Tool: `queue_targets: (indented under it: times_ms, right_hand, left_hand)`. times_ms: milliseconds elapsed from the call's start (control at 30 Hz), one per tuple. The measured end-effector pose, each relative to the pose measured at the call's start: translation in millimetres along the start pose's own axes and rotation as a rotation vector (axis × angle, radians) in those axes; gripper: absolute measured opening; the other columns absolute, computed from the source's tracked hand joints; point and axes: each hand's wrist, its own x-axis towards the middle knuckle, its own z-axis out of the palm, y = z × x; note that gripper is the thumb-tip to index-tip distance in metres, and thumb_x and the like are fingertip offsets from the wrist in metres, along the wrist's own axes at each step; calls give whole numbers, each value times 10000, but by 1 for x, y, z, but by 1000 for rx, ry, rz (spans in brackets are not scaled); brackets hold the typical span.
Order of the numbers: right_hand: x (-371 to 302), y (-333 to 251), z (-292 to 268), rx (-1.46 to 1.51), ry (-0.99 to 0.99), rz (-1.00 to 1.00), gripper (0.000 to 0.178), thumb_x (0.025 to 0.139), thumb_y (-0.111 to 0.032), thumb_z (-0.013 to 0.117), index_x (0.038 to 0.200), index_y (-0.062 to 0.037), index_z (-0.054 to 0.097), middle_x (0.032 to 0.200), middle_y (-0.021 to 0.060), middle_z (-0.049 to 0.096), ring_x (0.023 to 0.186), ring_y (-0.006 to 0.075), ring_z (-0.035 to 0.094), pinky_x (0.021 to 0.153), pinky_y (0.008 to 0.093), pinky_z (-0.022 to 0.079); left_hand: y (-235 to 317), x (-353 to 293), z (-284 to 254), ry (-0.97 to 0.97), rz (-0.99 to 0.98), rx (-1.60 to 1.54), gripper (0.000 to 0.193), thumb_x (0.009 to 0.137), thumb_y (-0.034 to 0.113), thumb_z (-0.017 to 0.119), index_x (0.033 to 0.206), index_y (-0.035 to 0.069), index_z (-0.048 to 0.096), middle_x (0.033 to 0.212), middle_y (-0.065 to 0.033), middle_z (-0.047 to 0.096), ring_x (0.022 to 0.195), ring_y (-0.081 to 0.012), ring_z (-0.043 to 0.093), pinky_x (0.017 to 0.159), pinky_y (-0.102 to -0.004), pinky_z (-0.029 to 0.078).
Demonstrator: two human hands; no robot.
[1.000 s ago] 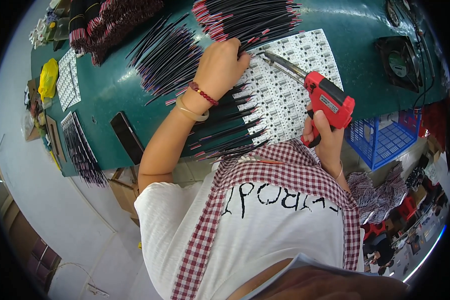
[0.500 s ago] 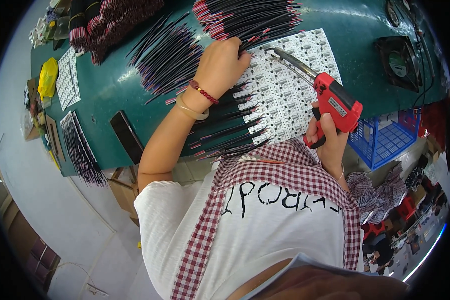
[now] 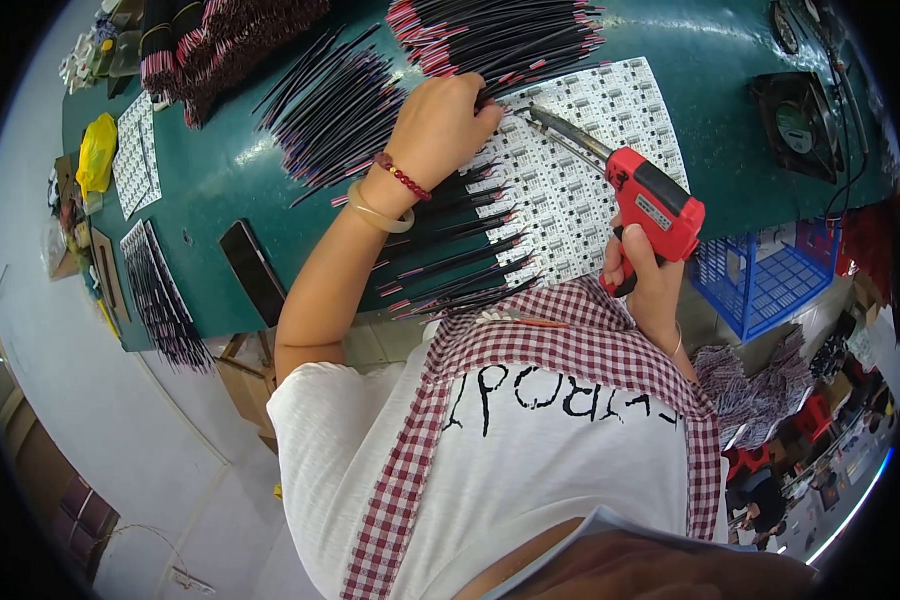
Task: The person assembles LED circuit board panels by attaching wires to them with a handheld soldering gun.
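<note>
My right hand [image 3: 648,285] is wrapped round the grip of a red and black soldering gun [image 3: 660,205]. The gun's tip reaches left to the upper left part of a white circuit board sheet [image 3: 600,130], close to the fingers of my left hand [image 3: 442,122]. That left hand is closed in a pinch at the sheet's left edge, on a thin black wire [image 3: 486,97] largely hidden by the fingers. Below it, several black wires [image 3: 460,262] with reddish ends stick out leftward from the sheet's left edge.
Piles of black wires [image 3: 335,115] [image 3: 500,35] lie beyond my left hand. A phone [image 3: 252,272] and a wired board sheet [image 3: 160,295] rest on the green table [image 3: 195,245] at left. A small fan [image 3: 795,125] stands at right, above a blue crate [image 3: 760,285].
My right hand has shifted left and slightly down with the soldering gun, bringing its tip nearer my left fingers. The left hand has barely moved.
</note>
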Motion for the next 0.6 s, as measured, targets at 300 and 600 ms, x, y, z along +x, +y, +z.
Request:
queue_targets:
  times_ms: [300, 600]
  right_hand:
    - [-3, 3, 2, 70, 0, -48, 210, 917, -170, 550, 988, 25, 577, 613, 14, 544, 502, 74, 495, 478, 215, 374]
    - [1, 7, 1, -49, -7, -21, 185, 905, -135, 554, 992, 27, 571, 620, 18, 546, 506, 73, 486, 484, 219, 382]
  left_hand:
    - [3, -1, 0, 23, 22, 60, 220, 768, 162, 646, 709, -43, 592, 643, -220, 595, 630, -388, 595, 599, -453, 486]
    - [-3, 0, 4, 24, 32, 62, 250, 782, 191, 648, 761, -55, 602, 598, -206, 583, 578, -370, 585, 581, -425, 463]
